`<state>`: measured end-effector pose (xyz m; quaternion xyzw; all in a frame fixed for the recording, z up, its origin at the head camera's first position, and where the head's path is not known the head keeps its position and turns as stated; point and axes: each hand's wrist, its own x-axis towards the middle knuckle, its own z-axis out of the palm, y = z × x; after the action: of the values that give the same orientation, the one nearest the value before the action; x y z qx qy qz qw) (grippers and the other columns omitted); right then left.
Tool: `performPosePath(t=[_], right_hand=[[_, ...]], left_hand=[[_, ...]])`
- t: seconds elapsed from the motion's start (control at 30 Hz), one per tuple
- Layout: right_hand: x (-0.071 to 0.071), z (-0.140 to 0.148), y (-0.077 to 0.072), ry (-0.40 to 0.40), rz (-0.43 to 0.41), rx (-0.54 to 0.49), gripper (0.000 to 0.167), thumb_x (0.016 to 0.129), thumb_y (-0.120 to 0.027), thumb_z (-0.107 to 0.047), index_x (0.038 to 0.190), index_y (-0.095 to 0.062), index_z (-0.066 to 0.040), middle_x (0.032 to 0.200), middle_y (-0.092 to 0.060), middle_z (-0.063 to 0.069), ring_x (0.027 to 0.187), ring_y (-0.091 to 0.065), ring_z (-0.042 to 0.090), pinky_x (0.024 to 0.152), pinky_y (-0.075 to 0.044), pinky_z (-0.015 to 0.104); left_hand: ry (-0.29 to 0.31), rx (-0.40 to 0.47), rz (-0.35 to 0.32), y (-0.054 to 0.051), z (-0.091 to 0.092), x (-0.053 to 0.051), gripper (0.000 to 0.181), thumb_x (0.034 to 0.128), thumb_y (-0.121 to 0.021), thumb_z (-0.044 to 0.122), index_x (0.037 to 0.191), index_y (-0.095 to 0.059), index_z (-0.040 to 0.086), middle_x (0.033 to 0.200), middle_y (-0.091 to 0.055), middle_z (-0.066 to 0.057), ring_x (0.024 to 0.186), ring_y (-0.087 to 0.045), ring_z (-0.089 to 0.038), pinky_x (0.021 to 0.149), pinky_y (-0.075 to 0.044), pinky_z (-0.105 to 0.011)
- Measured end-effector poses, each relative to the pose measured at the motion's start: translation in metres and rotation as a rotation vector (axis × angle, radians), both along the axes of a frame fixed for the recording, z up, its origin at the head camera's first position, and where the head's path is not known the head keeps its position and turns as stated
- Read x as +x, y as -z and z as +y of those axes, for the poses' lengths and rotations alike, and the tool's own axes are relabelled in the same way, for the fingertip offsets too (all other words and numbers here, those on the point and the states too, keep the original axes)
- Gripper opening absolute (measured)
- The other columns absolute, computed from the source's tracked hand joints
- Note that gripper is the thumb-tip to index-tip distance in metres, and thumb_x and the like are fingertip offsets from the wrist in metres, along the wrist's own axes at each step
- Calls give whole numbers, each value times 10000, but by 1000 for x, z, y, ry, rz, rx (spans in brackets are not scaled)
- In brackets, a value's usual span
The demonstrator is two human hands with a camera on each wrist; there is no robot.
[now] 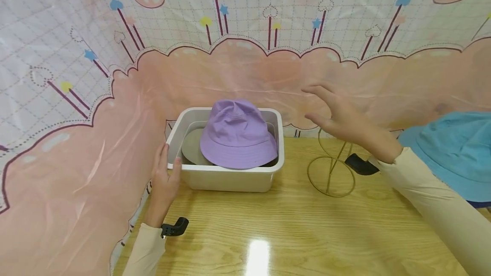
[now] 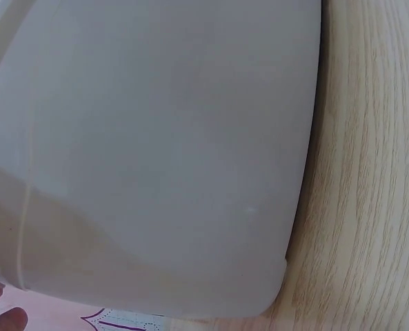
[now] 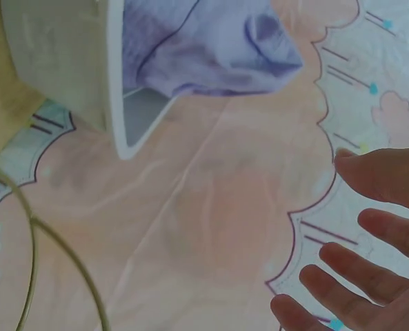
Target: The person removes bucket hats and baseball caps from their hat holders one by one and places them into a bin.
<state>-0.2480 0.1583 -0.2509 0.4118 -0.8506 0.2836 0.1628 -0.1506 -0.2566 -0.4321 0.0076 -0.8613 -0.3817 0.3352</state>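
Observation:
A purple bucket hat (image 1: 238, 135) sits brim down inside a white plastic bin (image 1: 226, 178), partly over a grey-beige hat (image 1: 193, 147). My left hand (image 1: 165, 182) touches the bin's near left corner, its fingers fairly straight along the side and the thumb at the front rim. In the left wrist view the bin wall (image 2: 156, 152) fills most of the picture, and fingertips (image 2: 7, 321) show at the lower left corner. My right hand (image 1: 339, 118) hovers with spread fingers to the right of the bin, above a gold wire stand (image 1: 330, 176), holding nothing.
Blue bucket hats (image 1: 456, 152) lie at the right edge, beside the right forearm, with a dark blue brim under them. A pink and white patterned cloth (image 1: 238, 71) hangs behind and along the left. The wooden tabletop (image 1: 299, 229) reaches toward me.

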Motion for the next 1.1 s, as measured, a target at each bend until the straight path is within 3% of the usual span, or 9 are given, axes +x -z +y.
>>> performPosePath(t=[0.3,0.37,0.43,0.6,0.7,0.77,0.83,1.1], right_hand=[[0,24,-2,58,19,24,543,831,-693,-34,1337,-495,-24,1340,-469,155,1202,-464,368,942,-391,550],[0,29,-2,63,14,32,547,839,-686,-31,1348,-486,-27,1347,-457,148,1053,-566,322,863,-461,501],[0,34,-2,70,4,38,552,845,-681,-36,1358,-477,-35,1359,-443,139,1006,-577,297,832,-469,479],[0,46,-4,83,-3,41,559,844,-683,-37,1360,-468,-23,1361,-431,161,1068,-511,338,858,-404,506],[2,54,-5,116,23,79,564,847,-689,-59,1365,-469,-36,1367,-437,141,820,-593,239,747,-448,417],[3,60,-6,147,50,106,564,848,-691,-79,1367,-473,-47,1375,-442,127,563,-530,133,660,-437,361],[4,65,-6,176,78,133,564,848,-694,-98,1366,-476,-51,1379,-446,126,431,-440,67,615,-427,336],[4,87,-7,238,110,175,556,859,-688,-143,1368,-480,-65,1363,-463,139,381,-351,21,466,-355,277]], left_hand=[[3,-5,14,-2,1,-1,553,953,-507,178,1431,-344,-46,1500,-291,-153,1361,-276,-342,1091,-232,-505],[6,-6,23,-2,0,-3,550,950,-510,172,1427,-349,-51,1496,-296,-159,1360,-279,-340,1091,-233,-503],[8,-6,31,-1,0,-4,547,948,-512,165,1423,-355,-54,1492,-301,-164,1359,-281,-338,1091,-234,-501],[11,-5,40,-2,0,-8,546,945,-513,161,1421,-358,-56,1485,-309,-173,1357,-285,-337,1091,-234,-500],[9,-5,37,-3,1,-7,547,946,-511,163,1423,-355,-54,1488,-306,-166,1358,-284,-336,1091,-233,-498],[8,-5,35,-3,1,-7,547,945,-513,162,1423,-356,-52,1488,-308,-164,1357,-286,-334,1091,-234,-498],[8,-5,33,-3,0,-8,547,944,-515,160,1423,-357,-52,1486,-309,-165,1356,-286,-336,1091,-234,-499],[8,-8,29,-4,-1,-10,548,944,-513,166,1424,-357,-48,1487,-311,-159,1353,-292,-336,1090,-235,-499]])
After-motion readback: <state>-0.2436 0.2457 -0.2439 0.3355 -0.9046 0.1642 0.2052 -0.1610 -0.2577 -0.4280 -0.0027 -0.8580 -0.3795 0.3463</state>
